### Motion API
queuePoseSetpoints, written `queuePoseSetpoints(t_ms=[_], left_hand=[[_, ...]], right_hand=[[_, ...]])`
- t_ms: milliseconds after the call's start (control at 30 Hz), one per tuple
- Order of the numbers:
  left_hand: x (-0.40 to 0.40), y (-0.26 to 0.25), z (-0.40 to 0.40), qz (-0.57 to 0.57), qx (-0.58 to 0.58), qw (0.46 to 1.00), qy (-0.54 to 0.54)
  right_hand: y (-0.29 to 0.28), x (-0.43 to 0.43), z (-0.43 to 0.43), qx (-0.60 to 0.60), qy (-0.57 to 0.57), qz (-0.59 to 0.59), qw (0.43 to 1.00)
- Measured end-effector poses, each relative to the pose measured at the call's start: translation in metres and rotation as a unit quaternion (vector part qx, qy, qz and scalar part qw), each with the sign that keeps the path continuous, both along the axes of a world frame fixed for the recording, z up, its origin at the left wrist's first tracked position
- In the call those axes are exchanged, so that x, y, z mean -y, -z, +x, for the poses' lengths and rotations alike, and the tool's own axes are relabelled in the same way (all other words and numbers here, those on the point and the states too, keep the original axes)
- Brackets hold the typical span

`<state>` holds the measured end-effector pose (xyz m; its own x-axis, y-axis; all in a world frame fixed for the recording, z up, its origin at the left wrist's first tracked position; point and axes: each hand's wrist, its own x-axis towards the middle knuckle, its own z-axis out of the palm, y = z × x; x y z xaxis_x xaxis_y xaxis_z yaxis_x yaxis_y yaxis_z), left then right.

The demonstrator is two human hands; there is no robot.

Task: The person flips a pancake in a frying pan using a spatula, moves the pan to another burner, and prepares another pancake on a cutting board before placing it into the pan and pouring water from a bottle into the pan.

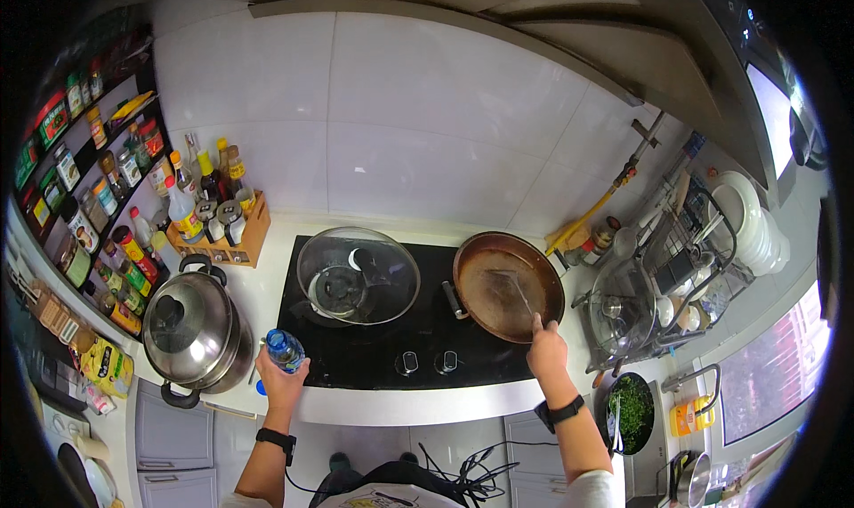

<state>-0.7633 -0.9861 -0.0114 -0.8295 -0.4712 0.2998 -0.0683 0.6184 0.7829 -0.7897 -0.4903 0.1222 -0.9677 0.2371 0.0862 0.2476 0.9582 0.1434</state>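
Observation:
My left hand (283, 376) grips a blue plastic bottle (285, 351), uncapped, at the counter's front edge left of the black glass cooktop (360, 361). A blue bottle cap (261, 388) lies beside that hand. At the right, my right hand (548, 351) holds the handle of a spatula (517, 286), whose blade rests in a brown frying pan (490, 314) on the right burner. A clear glass lid (393, 288) covers the left burner area. Left of the cooktop stands a lidded steel pot (190, 334).
A wooden condiment box (252, 241) with several bottles stands behind the pot. Spice shelves (100, 224) line the left wall. On the right are a dish rack (720, 241), another glass lid (620, 314) and a dark pan of chopped greens (630, 404). Loose black cables (477, 474) hang below.

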Motion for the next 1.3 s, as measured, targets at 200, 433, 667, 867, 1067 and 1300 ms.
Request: queuePoseSetpoints(t_ms=[200,433,667,867,1067,1300], left_hand=[[0.005,0.000,0.005,0.010,0.003,1.000,0.005],[0.003,-0.003,0.010,0.025,0.014,0.999,0.020],[0.006,0.002,0.017,0.118,-0.006,0.992,0.036],[0.005,-0.004,0.046,0.044,0.016,0.999,0.003],[0.021,-0.002,0.093,0.030,0.047,0.998,-0.003],[0.009,0.002,0.110,0.055,0.100,0.993,0.024]], right_hand=[[-0.018,-0.018,-0.001,0.010,-0.003,0.004,1.000],[-0.078,-0.001,0.096,0.093,-0.015,-0.006,0.996],[-0.036,-0.030,0.020,0.037,0.008,-0.007,0.999],[-0.025,-0.014,-0.045,0.025,-0.027,-0.040,0.999],[-0.098,0.019,0.043,0.131,-0.049,-0.040,0.989],[-0.063,-0.031,0.045,0.072,-0.046,0.033,0.996]])
